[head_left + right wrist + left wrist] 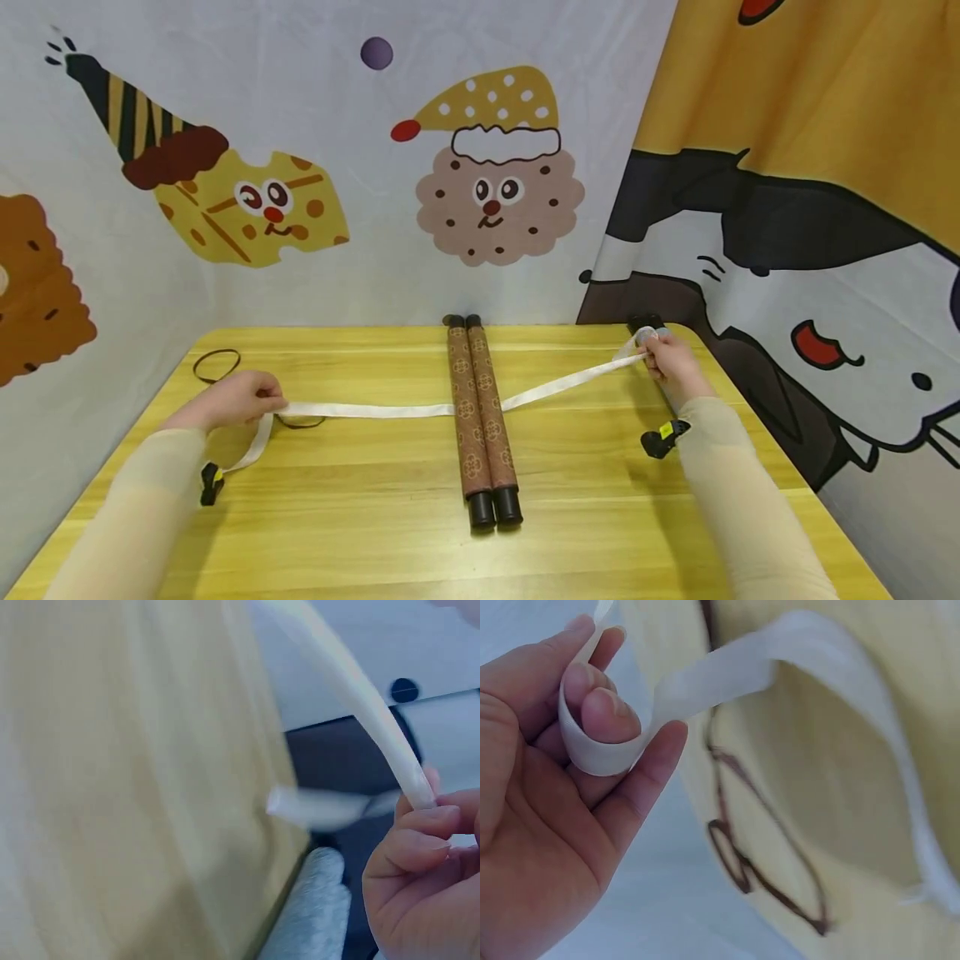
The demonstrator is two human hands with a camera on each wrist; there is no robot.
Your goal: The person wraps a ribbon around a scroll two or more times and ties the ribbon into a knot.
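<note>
Two rolled scrolls [476,400] in brown patterned cloth with black end knobs lie side by side, lengthwise on the table. A white ribbon [558,386] passes beneath them and stretches out to both sides. On the left, my left hand [243,396] pinches the ribbon; in the left wrist view the ribbon [604,757] loops around its curled fingers, with a loose tail hanging beyond. My right hand [671,362] pinches the other side of the ribbon near the table's right edge, raised above the tabletop. A short free end [315,808] sticks out from that hand.
A thin dark brown cord [217,364] lies in loops on the left of the table, partly behind my left hand. Grey rolls [307,907] lie along the right edge under my right hand. A printed cloth [300,292] hangs behind the wooden table [360,517].
</note>
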